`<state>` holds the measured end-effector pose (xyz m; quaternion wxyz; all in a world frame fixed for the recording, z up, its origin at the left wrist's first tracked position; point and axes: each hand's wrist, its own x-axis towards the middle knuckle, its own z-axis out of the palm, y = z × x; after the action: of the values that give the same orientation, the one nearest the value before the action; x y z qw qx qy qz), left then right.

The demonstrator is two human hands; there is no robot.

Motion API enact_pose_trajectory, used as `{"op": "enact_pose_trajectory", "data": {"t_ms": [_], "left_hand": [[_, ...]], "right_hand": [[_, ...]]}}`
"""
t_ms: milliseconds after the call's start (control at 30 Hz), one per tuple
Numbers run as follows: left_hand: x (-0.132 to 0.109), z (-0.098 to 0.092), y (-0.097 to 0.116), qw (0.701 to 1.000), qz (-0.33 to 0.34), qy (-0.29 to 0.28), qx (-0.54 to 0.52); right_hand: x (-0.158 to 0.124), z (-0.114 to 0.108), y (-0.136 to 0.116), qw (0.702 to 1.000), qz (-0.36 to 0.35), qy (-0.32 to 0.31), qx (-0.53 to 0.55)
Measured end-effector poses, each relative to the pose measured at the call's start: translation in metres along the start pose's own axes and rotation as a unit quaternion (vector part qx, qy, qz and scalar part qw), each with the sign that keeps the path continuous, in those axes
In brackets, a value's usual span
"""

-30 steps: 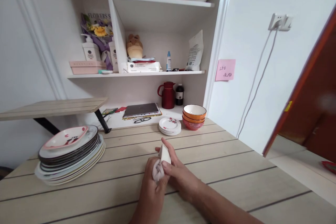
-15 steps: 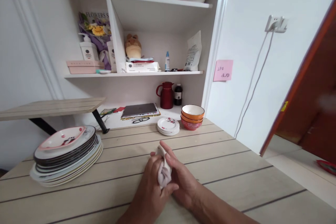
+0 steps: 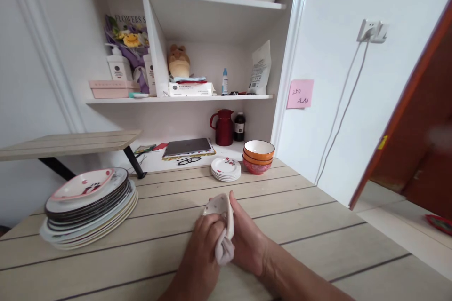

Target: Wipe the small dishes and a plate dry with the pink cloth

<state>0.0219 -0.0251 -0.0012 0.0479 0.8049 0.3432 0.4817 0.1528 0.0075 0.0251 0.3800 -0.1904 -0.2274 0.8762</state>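
Note:
Low over the middle of the table, a small white bowl [image 3: 219,203] with dots inside is tilted on its side in my hands. My right hand [image 3: 249,240] cups the bowl from the right, its thumb side up along the rim. A pale pinkish-grey cloth [image 3: 224,248] is bunched in my left hand [image 3: 205,244], whose fingers are closed and reach into the bowl. Part of the cloth hangs out below the rim. The fingers behind the bowl are mostly hidden.
On the wooden table [image 3: 310,225], a tall plate stack [image 3: 92,216] stands at left, below a raised wooden shelf [image 3: 70,143]. Farther back are small plates [image 3: 226,169] beside stacked bowls [image 3: 257,156]. Behind them lie glasses [image 3: 189,161], a laptop [image 3: 187,146] and a red jug [image 3: 224,128].
The bowl has turned so that its dotted inside shows more. The cloth hangs lower, and my left fingers have shifted into the bowl. The stacks have stayed put.

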Motion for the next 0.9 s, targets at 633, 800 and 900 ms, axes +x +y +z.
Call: {"op": "enact_pose_trajectory", "data": {"t_ms": [633,800,900], "left_hand": [[0.006,-0.007,0.003,0.995,-0.098,0.017,0.004],[0.003,-0.006,0.003,0.994,-0.023,0.017,0.103],[0.001,-0.004,0.003,0.988,0.043,0.001,0.149]], "right_hand": [[-0.006,0.006,0.027,0.989,-0.129,-0.009,-0.066],[-0.004,0.007,0.025,0.995,-0.092,0.024,-0.033],[-0.003,0.008,0.02,0.999,-0.028,0.014,0.009]]}}
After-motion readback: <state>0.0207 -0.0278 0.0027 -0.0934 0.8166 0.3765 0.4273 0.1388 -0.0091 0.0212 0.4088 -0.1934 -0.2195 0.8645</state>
